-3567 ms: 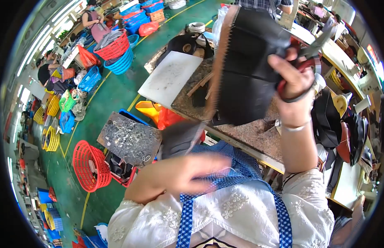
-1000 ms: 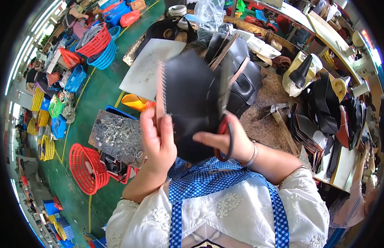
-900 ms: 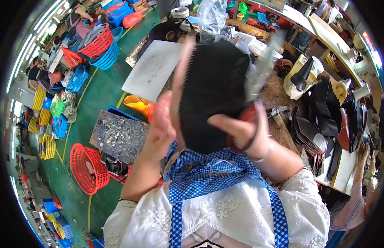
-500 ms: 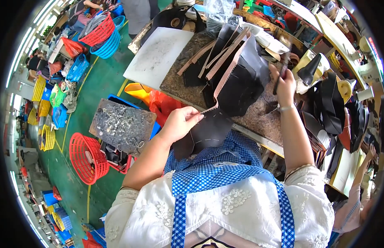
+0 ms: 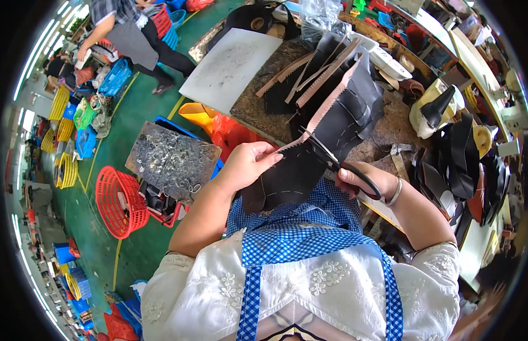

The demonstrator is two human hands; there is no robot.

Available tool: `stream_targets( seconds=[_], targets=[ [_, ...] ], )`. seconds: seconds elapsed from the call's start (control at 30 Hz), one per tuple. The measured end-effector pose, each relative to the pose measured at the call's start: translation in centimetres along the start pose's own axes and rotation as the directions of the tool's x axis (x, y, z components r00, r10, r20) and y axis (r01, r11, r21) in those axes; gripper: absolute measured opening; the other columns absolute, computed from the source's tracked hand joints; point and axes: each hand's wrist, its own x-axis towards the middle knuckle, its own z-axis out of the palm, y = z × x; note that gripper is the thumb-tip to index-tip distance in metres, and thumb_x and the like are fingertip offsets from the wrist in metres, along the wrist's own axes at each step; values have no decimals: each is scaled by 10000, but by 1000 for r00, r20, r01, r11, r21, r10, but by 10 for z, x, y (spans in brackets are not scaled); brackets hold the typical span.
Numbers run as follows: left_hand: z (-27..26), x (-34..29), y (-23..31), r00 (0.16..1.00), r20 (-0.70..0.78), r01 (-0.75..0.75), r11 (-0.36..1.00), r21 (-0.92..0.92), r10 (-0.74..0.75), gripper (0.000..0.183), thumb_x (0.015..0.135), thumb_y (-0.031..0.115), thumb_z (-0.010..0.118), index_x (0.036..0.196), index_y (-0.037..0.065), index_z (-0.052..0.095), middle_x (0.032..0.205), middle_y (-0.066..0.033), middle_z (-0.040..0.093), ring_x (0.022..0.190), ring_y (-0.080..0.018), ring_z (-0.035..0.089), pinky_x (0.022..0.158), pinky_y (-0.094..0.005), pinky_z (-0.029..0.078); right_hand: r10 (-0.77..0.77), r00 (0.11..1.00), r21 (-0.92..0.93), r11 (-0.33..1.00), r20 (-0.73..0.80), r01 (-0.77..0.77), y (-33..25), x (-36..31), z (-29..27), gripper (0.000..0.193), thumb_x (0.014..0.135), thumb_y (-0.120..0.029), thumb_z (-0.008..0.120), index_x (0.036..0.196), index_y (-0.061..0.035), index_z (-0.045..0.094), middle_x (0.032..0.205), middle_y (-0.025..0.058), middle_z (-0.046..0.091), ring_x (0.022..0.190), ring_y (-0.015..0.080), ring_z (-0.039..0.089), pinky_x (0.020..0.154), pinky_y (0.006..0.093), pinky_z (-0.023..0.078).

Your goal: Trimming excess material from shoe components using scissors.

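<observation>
1. Left hand (image 5: 247, 165): fingers curled, pinching the left edge of a black leather piece (image 5: 287, 176), thumb on top, fingertips near the cut line.
2. Right hand (image 5: 363, 182): closed through the loops of black-handled scissors (image 5: 332, 162); blades slightly apart, tips at the leather's zigzag edge. Bangle on that wrist.
3. Leather piece: dark, matte, flat sheet, faint pale marking lines on its face. Held over the lap, in front of the blue-and-white checked apron (image 5: 298, 238), just below the bench edge.
4. Larger black leather panel (image 5: 355, 108): stands up from the bench behind the scissors, pinked edge with tan underside showing, same pale stitch-guide lines. Touching or overlapping the held piece near the blades; exact join can't be told.
5. Workbench (image 5: 264, 96): dark, rough, speckled surface. Tan and black leather strips (image 5: 309, 68) fanned on it behind the panel.
6. White cutting board (image 5: 230, 68): flat rectangle, scuffed grey, at the bench's left end.
7. Left of the bench, on the green floor: tray of small metal rings (image 5: 167, 162), red mesh basket (image 5: 119, 199) beside it, yellow scoop-shaped bin (image 5: 198, 116) against the bench.
8. Right side: stacked black shoe parts (image 5: 463, 159), dense, partly hidden by the right forearm.
9. Another person (image 5: 130, 31) stands top left, well apart.
</observation>
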Motion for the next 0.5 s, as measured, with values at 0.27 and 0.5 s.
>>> stream_targets(
  seconds=[0.27,0.5],
  targets=[
    [4,-8,41,788,-587,-383,895,-230,186,177,931,217,558,879,48,571,731,53,473,669,-41,399,598,-193,335,-539,816,291,762,-209,578,-47,24,62,421,779,-214,740,1083,-3,539,969,79,602,882,133,580,778,275,481],
    [-22,-21,97,845,-292,-494,445,-747,448,483,897,200,602,1278,20,366,1139,-102,539,1135,-177,479,989,-330,362,-947,321,-901,121,21,416,-106,6,36,294,790,-52,618,1081,-13,604,919,99,676,838,187,656,782,276,501]
  ],
)
